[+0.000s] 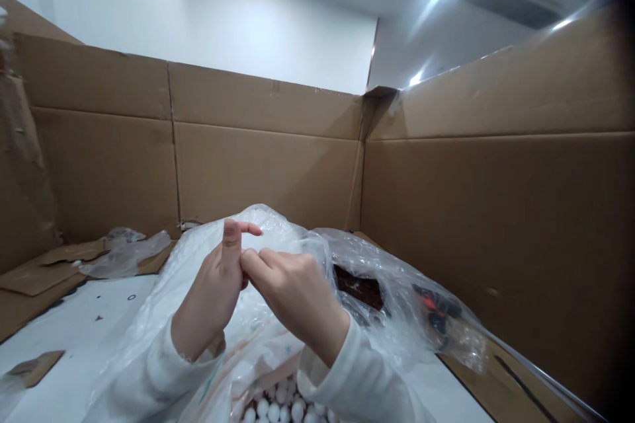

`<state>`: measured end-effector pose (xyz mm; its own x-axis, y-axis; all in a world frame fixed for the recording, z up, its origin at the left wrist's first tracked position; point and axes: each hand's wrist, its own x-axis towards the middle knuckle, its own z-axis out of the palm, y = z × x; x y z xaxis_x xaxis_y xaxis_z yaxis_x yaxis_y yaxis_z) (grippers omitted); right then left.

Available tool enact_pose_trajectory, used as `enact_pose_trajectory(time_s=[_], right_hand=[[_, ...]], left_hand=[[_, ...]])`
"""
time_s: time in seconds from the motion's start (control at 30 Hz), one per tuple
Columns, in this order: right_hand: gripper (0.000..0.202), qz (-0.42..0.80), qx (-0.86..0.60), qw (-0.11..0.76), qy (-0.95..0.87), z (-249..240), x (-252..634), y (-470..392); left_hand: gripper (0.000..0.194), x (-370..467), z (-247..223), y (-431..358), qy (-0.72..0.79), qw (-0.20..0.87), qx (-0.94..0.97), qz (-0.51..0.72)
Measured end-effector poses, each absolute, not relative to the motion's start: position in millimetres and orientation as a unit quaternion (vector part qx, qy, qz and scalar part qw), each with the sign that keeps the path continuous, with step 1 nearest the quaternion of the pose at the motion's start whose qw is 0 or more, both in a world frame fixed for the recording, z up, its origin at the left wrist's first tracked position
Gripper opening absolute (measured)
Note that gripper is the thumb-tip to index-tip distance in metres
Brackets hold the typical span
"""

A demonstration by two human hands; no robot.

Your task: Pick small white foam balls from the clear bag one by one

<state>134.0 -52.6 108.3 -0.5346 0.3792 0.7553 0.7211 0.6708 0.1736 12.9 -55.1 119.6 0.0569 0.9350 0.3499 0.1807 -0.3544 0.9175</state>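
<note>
My left hand (224, 281) is raised over a large clear plastic bag (258, 218) of whitish contents. Its thumb points up and its index finger bends to the right, while the other fingers curl out of sight. Against it presses my right hand (297, 284), fingers folded, knuckles toward me. Whatever the two hands pinch between them is hidden. Below my wrists, an opened plastic bag (262, 357) with coloured print shows many small white balls (282, 403) inside.
Tall cardboard walls (268, 165) surround the white work surface (94, 317). Right of the hands lies a clear bag (397, 277) with dark and red items. Crumpled plastic (126, 254) and a cardboard scrap (42, 367) lie at the left.
</note>
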Motion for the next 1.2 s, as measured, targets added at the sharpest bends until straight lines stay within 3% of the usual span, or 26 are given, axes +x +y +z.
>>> enact_pose_trajectory(time_s=[0.37,1.2], right_hand=[[0.021,-0.142,-0.325,0.404,-0.844,107,136,-42],[0.017,-0.146,-0.362,0.379,-0.839,109,135,-51]], left_hand=[[0.031,11,126,-51,0.403,0.437,0.612,0.522],[0.035,13,123,-60,0.429,0.334,0.645,0.537]])
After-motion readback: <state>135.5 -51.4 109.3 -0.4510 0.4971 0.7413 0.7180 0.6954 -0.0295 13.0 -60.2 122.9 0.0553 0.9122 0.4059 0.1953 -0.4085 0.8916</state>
